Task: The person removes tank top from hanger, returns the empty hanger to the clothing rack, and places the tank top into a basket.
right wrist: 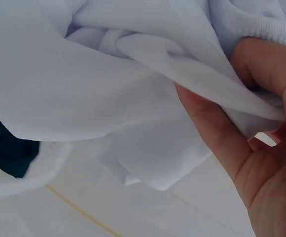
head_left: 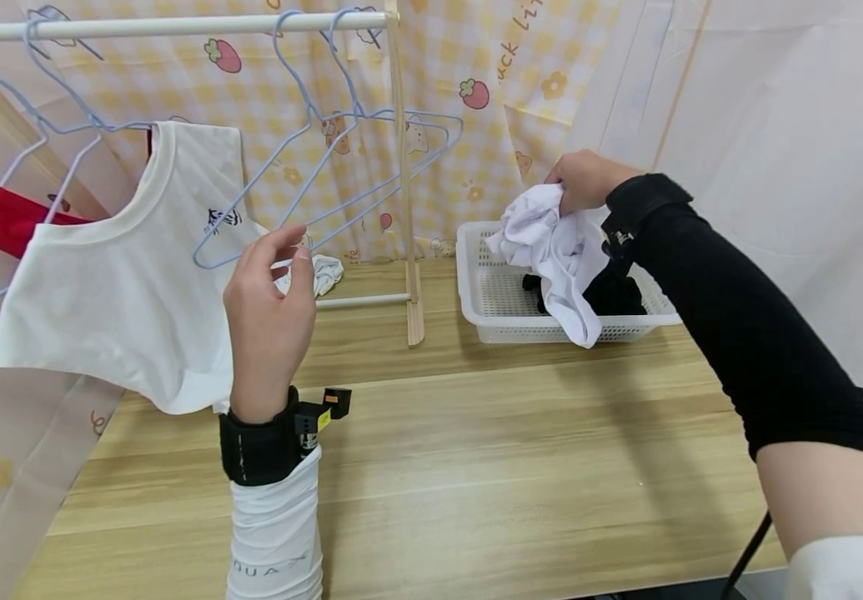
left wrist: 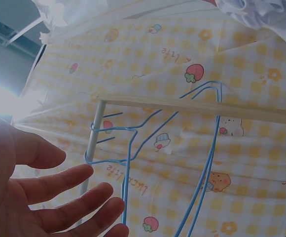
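Over the basket, my right hand (head_left: 584,179) pinches a bunched white garment (head_left: 547,242), whose lower end hangs across the front rim. Up close in the right wrist view, thumb and fingers grip a fold of the white cloth (right wrist: 133,94). My left hand (head_left: 269,308) is raised in front of the rack with nothing in it. Its fingers (left wrist: 79,197) are spread and loosely bent in the left wrist view, near two empty blue hangers (head_left: 318,167). Beside it, a white sleeveless top (head_left: 131,283) with a small dark print hangs from the rack.
The white plastic basket (head_left: 502,308) holds black cloth (head_left: 619,292). A wooden clothes rack with a white rail (head_left: 176,27) stands at the left, with a red garment (head_left: 3,221) hanging on it. Small white cloth (head_left: 326,273) lies behind my left hand. Patterned curtain (head_left: 446,50) backs the wooden table (head_left: 506,467).
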`<move>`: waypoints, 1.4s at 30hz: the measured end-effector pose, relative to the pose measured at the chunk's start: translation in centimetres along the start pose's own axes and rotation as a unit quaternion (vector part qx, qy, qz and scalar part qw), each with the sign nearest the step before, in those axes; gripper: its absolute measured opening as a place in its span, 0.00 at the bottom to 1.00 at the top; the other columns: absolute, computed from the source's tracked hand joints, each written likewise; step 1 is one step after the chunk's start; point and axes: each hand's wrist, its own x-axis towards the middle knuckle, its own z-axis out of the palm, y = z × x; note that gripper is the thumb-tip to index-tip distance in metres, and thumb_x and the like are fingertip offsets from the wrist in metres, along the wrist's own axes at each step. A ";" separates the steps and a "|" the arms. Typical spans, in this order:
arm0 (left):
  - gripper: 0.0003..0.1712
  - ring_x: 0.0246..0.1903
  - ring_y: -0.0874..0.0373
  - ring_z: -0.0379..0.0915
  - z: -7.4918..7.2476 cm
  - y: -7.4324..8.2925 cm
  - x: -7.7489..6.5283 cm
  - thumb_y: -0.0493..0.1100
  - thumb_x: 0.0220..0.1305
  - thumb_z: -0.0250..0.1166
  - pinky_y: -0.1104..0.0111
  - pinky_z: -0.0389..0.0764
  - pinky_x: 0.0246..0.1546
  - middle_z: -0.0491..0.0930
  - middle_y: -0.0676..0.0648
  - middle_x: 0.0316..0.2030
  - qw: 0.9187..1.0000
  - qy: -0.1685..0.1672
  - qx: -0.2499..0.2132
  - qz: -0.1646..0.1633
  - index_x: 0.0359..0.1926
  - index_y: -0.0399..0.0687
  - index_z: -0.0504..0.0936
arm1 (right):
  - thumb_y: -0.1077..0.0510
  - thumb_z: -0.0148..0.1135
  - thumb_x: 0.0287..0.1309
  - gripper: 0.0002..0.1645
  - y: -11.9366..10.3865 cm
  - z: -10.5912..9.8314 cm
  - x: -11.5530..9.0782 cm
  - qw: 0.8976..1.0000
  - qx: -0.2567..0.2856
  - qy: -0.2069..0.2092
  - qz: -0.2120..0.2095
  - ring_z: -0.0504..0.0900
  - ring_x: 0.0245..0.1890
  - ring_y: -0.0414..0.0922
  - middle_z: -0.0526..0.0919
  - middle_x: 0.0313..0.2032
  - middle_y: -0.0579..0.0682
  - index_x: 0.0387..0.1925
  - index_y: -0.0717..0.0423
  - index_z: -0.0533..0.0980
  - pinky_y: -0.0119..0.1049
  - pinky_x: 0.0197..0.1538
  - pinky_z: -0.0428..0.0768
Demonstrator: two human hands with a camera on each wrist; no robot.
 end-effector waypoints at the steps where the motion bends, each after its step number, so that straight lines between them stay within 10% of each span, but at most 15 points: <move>1: 0.20 0.59 0.48 0.77 0.0 0.0 0.0 0.38 0.80 0.57 0.51 0.76 0.64 0.84 0.41 0.62 1.000 0.000 0.001 0.000 0.65 0.38 0.84 | 0.70 0.68 0.50 0.24 0.1 0.6 0.2 1.000 0.006 0.001 0.005 0.82 0.42 0.55 0.91 0.48 0.62 0.52 0.67 0.87 0.36 0.43 0.77; 16: 0.20 0.60 0.46 0.77 0.2 -0.1 -0.1 0.37 0.80 0.57 0.50 0.76 0.65 0.84 0.40 0.62 1.000 -0.004 0.002 0.005 0.66 0.37 0.83 | 0.67 0.65 0.52 0.05 0.3 8.6 1.7 0.991 0.050 -0.099 0.068 0.75 0.32 0.48 0.78 0.32 0.53 0.32 0.64 0.77 0.33 0.35 0.71; 25: 0.20 0.60 0.48 0.78 0.2 -0.1 -0.1 0.38 0.80 0.56 0.54 0.76 0.65 0.84 0.42 0.63 1.000 -0.009 0.004 -0.002 0.65 0.38 0.84 | 0.57 0.73 0.53 0.16 0.8 11.9 1.9 0.968 0.099 -0.189 0.131 0.71 0.35 0.47 0.73 0.36 0.52 0.38 0.59 0.76 0.37 0.37 0.69; 28: 0.20 0.60 0.48 0.78 0.1 -0.1 -0.1 0.38 0.80 0.57 0.54 0.76 0.65 0.84 0.42 0.63 1.000 -0.012 0.003 -0.005 0.66 0.38 0.84 | 0.56 0.70 0.62 0.32 -0.1 11.0 1.3 0.962 0.129 -0.211 0.119 0.79 0.52 0.55 0.76 0.60 0.66 0.63 0.68 0.75 0.41 0.52 0.81; 31: 0.20 0.59 0.48 0.77 0.1 -0.1 -0.1 0.38 0.80 0.56 0.54 0.76 0.65 0.84 0.42 0.63 1.000 -0.014 0.003 -0.008 0.66 0.39 0.84 | 0.57 0.64 0.70 0.43 -1.2 8.6 0.7 0.957 0.154 -0.230 0.088 0.70 0.73 0.65 0.58 0.79 0.73 0.79 0.70 0.61 0.54 0.70 0.80; 42: 0.21 0.59 0.48 0.77 0.0 -0.2 0.0 0.38 0.79 0.56 0.56 0.75 0.64 0.83 0.41 0.63 0.999 -0.024 0.017 -0.017 0.67 0.41 0.83 | 0.50 0.65 0.74 0.37 -6.8 -2.2 -1.6 0.995 0.067 -0.058 -0.055 0.73 0.74 0.64 0.67 0.78 0.64 0.78 0.60 0.68 0.61 0.74 0.73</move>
